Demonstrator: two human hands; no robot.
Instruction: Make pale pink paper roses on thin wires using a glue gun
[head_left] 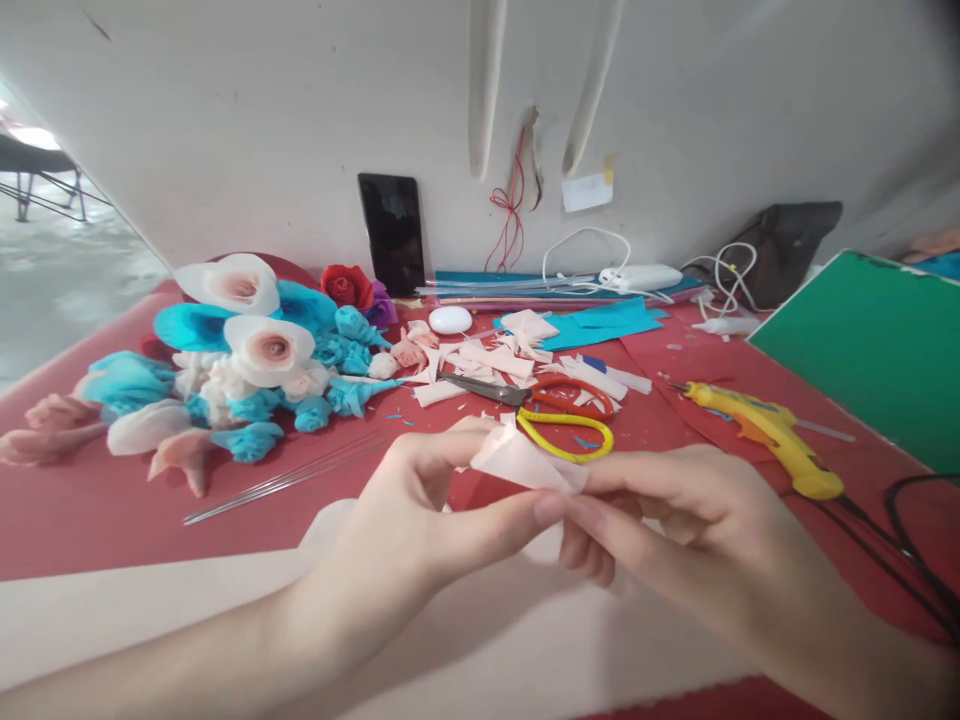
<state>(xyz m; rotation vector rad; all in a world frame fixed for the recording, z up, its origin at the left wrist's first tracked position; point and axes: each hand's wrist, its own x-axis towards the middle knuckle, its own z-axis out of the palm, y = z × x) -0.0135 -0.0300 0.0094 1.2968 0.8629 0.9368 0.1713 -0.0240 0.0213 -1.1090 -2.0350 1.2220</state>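
A small piece of pale pink crepe paper (517,460) is pinched between both my hands in the middle of the view. My left hand (442,510) grips its left side and lower edge, thumb in front. My right hand (675,520) pinches its right corner, and the two thumb tips meet there. Just beyond the fingers lie scissors (566,428) with one red and one yellow handle loop, blades spread a little. Under my hands stretches a large pale pink paper sheet (225,620). Fingertips behind the paper are partly hidden.
Paper flowers (255,350) in blue, white and pink crowd the left, with thin wires (277,480) before them. Pink paper scraps (495,360) lie behind the scissors. A yellow glue gun (772,440) and green board (862,350) are right. A phone (393,235) leans on the wall.
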